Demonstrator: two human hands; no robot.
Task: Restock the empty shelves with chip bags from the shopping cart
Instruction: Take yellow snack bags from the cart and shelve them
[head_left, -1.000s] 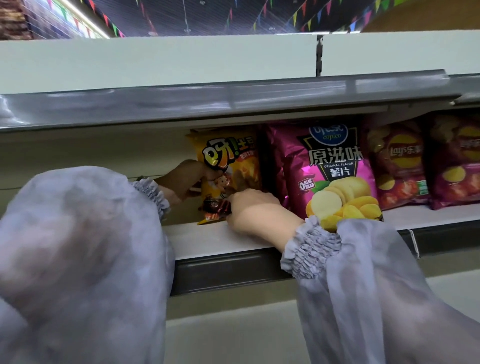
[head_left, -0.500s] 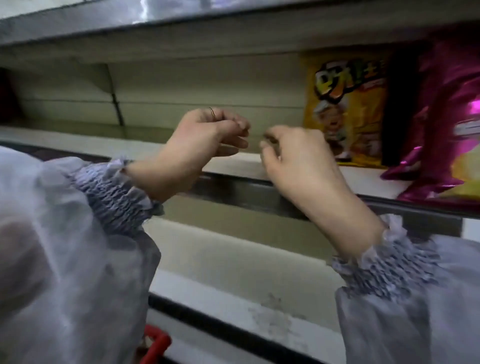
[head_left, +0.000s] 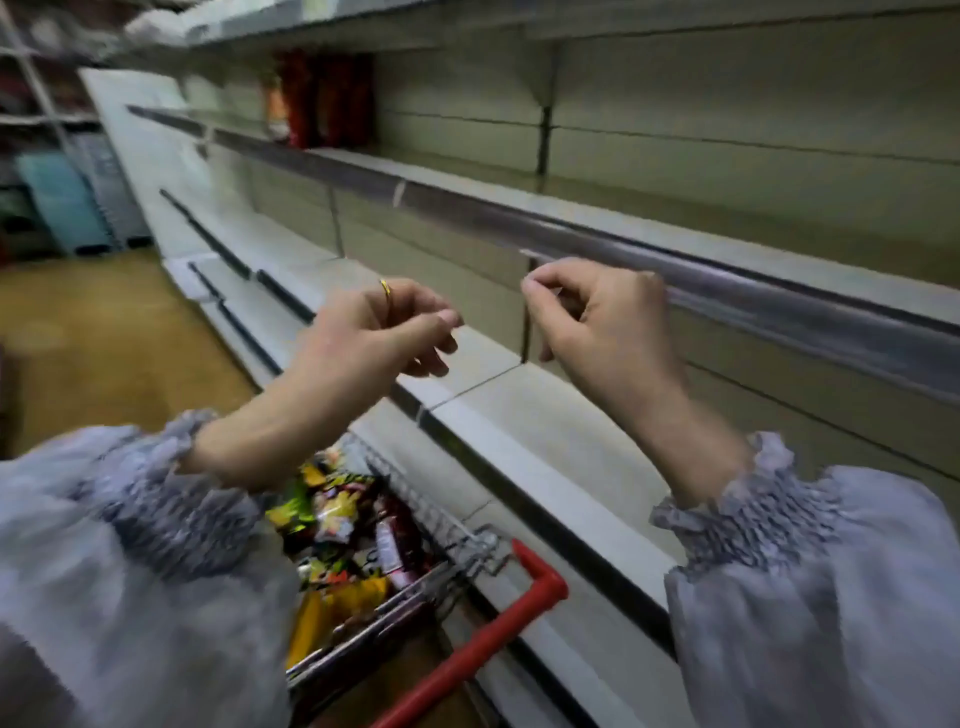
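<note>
Head view, smeared by motion: the left hand (head_left: 384, 332) and right hand (head_left: 597, 312) hang in the air before the shelves (head_left: 779, 306), fingers loosely curled and holding nothing. Chip bags (head_left: 337, 514) lie heaped in the shopping cart (head_left: 540, 582) below, partly hidden by the left sleeve (head_left: 130, 545); their print is unreadable. Far along the shelves stand red packs (head_left: 322, 98), too blurred to identify.
</note>
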